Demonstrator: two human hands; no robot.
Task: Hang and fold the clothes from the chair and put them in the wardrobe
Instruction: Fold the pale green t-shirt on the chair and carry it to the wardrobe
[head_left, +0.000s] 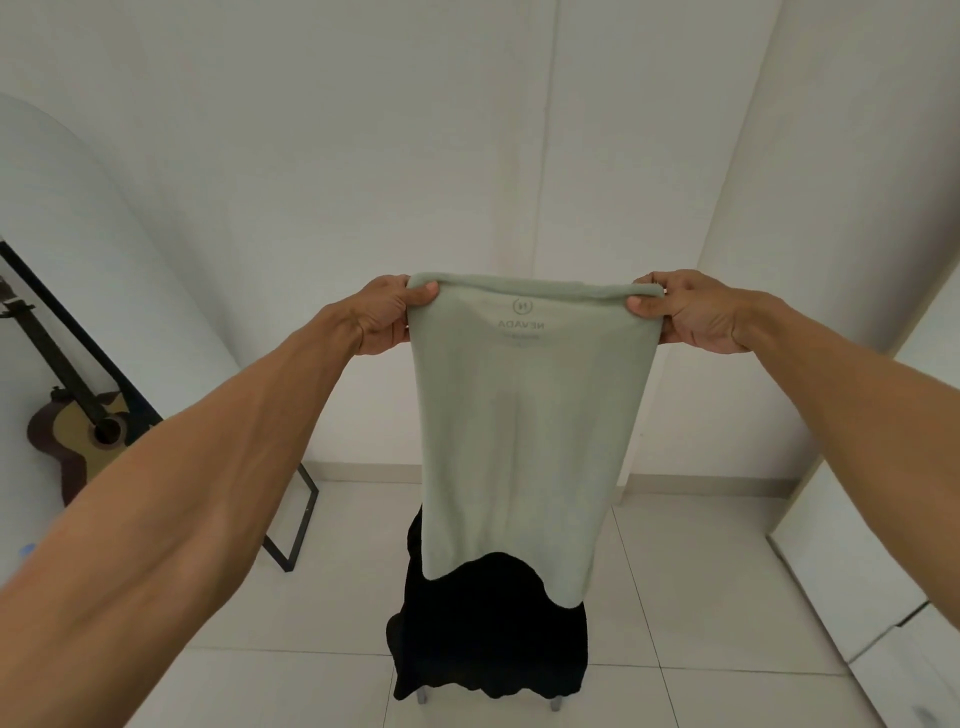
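A pale green garment (524, 426) hangs in the air in front of me, folded lengthwise, with a faint mirrored logo near its top edge. My left hand (387, 317) pinches its top left corner. My right hand (685, 312) pinches its top right corner. Both arms are stretched out at about chest height. Below the garment stands the chair (556, 704), of which only the grey legs show. A black piece of clothing (488, 639) is draped over the chair and hides its seat and back.
A guitar (78, 421) leans on the left wall beside a black-framed mirror (296, 525). White wardrobe panels (883, 597) run along the right. The floor (701, 571) is pale tile around the chair.
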